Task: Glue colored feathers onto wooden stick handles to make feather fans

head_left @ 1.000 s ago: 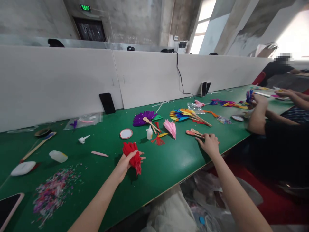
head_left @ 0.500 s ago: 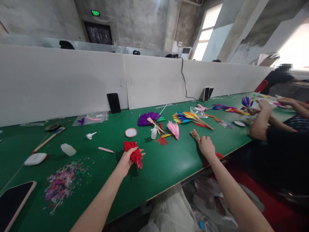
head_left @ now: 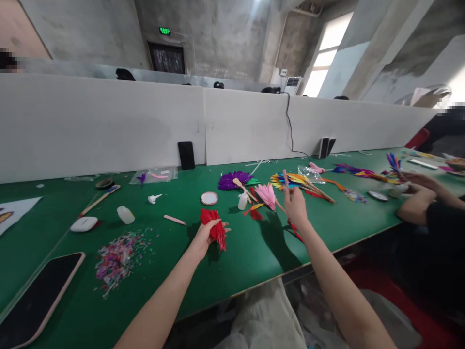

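My left hand (head_left: pixel 204 238), low over the table, is closed around a bundle of red strips (head_left: pixel 214 228), with the thumb on top and fingertips showing beyond it. Raised above the table on the right, my right hand (head_left: pixel 296 206) has its fingers bent, and a thin upright shape, finger or stick, rises from it. What it grips is hard to make out. Part of a red strip (head_left: pixel 296 231) shows just below that hand. Near it lie a pink petal bunch (head_left: pixel 266 196), a small white bottle (head_left: pixel 242 201) and a purple petal bunch (head_left: pixel 234 180).
Colourful petals on sticks (head_left: pixel 290 180) lie at the back. To the left are a pile of coloured scraps (head_left: pixel 119 259), a phone (head_left: pixel 43 295), a white bottle (head_left: pixel 125 215) and a pink pen-like tool (head_left: pixel 175 220). A co-worker's hands (head_left: pixel 417 186) are busy at right.
My right hand has lifted and moved left, toward the pink petal bunch. My left hand keeps its hold on the red strips. The whole view has shifted slightly left.
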The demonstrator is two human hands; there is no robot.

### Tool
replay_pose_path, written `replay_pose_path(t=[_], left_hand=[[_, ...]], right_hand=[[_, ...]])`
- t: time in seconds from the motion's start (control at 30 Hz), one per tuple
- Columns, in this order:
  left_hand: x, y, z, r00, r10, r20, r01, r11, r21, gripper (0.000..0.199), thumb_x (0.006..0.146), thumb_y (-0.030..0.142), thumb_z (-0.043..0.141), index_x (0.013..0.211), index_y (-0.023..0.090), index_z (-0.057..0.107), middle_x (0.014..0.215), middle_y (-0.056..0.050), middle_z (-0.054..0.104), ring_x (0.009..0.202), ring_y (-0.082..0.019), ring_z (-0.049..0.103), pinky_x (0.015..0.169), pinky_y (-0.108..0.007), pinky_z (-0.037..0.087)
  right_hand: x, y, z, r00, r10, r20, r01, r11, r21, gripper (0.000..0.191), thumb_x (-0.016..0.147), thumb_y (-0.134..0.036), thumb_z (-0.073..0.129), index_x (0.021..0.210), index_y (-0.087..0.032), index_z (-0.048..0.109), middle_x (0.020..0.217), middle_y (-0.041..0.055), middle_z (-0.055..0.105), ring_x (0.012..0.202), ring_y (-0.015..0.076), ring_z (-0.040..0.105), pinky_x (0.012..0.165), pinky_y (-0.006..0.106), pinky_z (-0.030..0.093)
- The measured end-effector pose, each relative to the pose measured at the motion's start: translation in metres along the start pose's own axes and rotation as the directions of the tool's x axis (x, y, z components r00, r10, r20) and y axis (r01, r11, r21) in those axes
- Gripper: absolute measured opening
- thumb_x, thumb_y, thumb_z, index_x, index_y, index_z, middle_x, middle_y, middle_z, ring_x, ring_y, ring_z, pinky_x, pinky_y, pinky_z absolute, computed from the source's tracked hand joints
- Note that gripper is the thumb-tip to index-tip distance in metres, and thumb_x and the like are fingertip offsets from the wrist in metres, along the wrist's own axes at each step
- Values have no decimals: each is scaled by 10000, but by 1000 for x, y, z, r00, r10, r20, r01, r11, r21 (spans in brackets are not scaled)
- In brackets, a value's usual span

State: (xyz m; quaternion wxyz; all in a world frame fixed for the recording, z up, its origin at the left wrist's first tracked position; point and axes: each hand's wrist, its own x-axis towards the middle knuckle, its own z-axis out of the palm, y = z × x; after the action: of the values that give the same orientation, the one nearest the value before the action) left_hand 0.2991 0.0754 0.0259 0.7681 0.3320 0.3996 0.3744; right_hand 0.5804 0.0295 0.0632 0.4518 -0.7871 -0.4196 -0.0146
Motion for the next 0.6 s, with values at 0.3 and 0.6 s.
replay_pose_path(t=[0.3, 0.6], left_hand=[[-2, 13, -3, 990, 139, -10, -139, 990, -33, 280, 685, 192, 698, 941, 105, 625, 823, -107, 716, 759, -225, 688, 668, -289, 531], [11, 40, -31, 936, 297, -189, -325, 935, -140, 369, 723, 267, 677, 1064, 143, 611, 858, -62, 707, 749, -203, 682, 645, -301, 543]], right_hand=[[-3, -113, -28, 999, -44, -31, 52, 598, 800, 306, 879, -485, 415, 698, -250, 339, 431, -117, 287, 288, 59, 231, 324, 188, 247], [-88, -139, 37, 637, -242, 732, -478, 621, 621, 329, 744, -534, 565, 804, -217, 500, 413, -71, 525, 312, 129, 508, 341, 233, 418]])
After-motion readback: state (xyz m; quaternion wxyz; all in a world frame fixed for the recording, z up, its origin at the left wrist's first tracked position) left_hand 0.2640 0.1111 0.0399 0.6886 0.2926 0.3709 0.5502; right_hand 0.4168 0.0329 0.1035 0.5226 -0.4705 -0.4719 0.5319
